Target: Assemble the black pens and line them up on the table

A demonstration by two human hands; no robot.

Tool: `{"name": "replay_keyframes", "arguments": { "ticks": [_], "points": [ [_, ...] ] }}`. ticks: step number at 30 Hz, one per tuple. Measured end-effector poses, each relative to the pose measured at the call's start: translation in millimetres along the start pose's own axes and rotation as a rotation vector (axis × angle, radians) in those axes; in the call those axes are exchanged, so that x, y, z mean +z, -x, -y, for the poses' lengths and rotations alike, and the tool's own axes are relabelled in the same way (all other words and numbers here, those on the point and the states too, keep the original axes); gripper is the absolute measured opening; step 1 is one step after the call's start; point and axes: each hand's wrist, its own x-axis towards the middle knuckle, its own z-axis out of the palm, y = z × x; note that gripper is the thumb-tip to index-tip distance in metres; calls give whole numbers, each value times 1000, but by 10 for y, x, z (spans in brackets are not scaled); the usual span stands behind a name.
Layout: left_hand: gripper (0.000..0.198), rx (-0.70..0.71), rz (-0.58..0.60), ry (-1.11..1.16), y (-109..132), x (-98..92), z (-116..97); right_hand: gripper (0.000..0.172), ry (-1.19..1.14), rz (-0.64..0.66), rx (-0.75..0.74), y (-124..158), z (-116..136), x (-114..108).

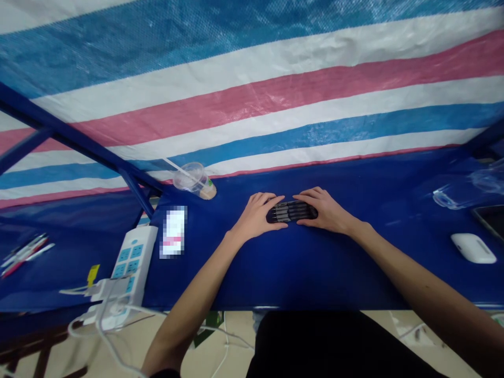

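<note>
On the blue tabletop lies a small black oblong case [292, 211] with several slim dark rods side by side in it, their exact kind too small to tell. My left hand [261, 214] curls round the left end of this case, thumb on the near edge and fingers on the far one. Its right end is gripped the same way by my right hand [321, 211]. Between the two hands the middle of the case shows; both ends are partly covered by fingers.
A plastic cup [192, 179] with a straw leans at the back left. Near it lies a blurred-out phone [173, 232], beside a white power strip [138, 247] with cables. Pens [27, 254] lie far left. To the right are a white earbud case [473, 248] and clear plastic [452, 197].
</note>
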Motion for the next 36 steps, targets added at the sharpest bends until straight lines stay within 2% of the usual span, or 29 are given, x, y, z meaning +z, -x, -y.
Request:
{"name": "replay_keyframes", "arguments": {
  "ticks": [6,13,21,23,26,30,34,36],
  "points": [
    [75,-3,-9,31,32,-65,-32,67,-2,-1,0,5,-11,12],
    [70,-11,13,82,48,-36,1,59,-18,-16,8,4,17,13],
    [65,9,-38,90,64,-23,-36,60,-6,-36,3,26,15,33],
    [56,46,-80,101,85,-5,-76,61,-9,-50,-5,35,31,23],
    [30,106,-128,98,112,32,-142,60,-3,-76,-17,50,72,-4],
    [12,127,-133,59,116,71,-199,49,19,-112,-45,61,132,-41],
    [8,133,-131,55,109,74,-210,18,-8,-143,-95,68,165,-47],
    [9,140,-116,56,111,66,-211,12,-21,-150,-114,73,168,-39]
  ]
}}
